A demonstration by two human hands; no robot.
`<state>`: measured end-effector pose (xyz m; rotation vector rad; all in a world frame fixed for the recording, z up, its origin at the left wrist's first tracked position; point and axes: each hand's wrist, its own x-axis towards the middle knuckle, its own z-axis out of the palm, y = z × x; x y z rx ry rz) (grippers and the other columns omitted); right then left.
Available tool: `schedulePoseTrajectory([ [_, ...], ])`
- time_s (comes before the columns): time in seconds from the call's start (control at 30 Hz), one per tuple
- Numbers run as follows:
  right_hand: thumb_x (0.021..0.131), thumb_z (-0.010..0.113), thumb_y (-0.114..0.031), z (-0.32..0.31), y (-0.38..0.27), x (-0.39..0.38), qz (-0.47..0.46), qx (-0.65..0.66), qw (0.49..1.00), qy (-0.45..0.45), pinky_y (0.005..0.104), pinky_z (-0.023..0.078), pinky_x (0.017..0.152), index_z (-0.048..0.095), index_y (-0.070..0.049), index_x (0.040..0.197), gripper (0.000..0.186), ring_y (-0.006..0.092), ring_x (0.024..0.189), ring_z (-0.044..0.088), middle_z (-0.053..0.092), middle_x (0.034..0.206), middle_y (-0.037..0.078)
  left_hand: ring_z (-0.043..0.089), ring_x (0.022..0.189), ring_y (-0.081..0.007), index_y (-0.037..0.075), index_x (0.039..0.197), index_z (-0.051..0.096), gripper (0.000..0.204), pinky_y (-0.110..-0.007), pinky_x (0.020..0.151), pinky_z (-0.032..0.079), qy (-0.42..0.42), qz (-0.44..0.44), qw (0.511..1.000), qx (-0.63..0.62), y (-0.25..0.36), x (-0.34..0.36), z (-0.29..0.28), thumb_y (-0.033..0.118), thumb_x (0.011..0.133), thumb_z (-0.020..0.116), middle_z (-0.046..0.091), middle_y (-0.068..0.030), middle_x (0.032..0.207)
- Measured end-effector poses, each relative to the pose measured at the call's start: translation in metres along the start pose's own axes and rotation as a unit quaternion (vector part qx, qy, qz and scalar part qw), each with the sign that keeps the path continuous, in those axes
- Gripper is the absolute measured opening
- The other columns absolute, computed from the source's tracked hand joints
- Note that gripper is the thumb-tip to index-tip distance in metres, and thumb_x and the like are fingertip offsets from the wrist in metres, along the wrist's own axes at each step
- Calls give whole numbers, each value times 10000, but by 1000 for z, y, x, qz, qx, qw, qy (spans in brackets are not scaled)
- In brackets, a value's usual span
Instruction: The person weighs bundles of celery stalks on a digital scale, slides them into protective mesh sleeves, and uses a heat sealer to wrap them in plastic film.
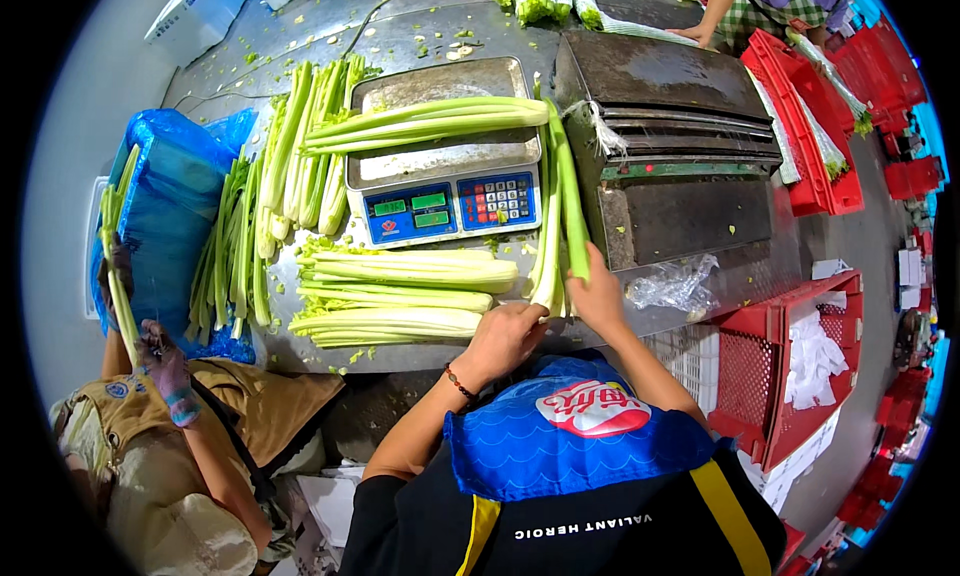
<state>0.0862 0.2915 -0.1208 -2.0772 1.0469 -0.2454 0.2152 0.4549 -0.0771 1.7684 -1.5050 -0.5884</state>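
Observation:
At the table's near edge, my right hand is wrapped round the lower end of a long green celery stalk. Just left of it, my left hand has its fingers closed at the butt end of a paler celery bunch; part of the grip is hidden. Both stalks point away from me, between the scale and a dark metal machine. Another celery bunch lies across the pan of the digital scale. Several trimmed celery bunches lie sideways in front of the scale, left of my left hand.
More celery is piled left of the scale. A co-worker's gloved hand is by a blue-lined box. The metal machine, crumpled plastic film and red crates stand right. Another person's hand rests far right.

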Motion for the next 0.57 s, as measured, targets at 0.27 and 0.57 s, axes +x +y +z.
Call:
schedulePoseTrajectory([
  [0.27,917,543,-122,-59,4,-119,-8,307,952,22,273,486,660,390,9,1366,492,130,713,579,620,831,52,650,744,-126,28,1252,567,367,-270,658,529,-21,-193,907,-374,-9,-12,-7,119,909,658,684,-89,1025],
  [0.57,848,674,-161,-98,-80,12,-306,-90,944,-80,355,540,760,513,-128,1353,532,265,854,674,676,1061,91,624,697,-121,71,1402,334,528,-256,605,527,165,-87,801,-568,-18,70,-72,201,965,600,638,-112,1190],
])
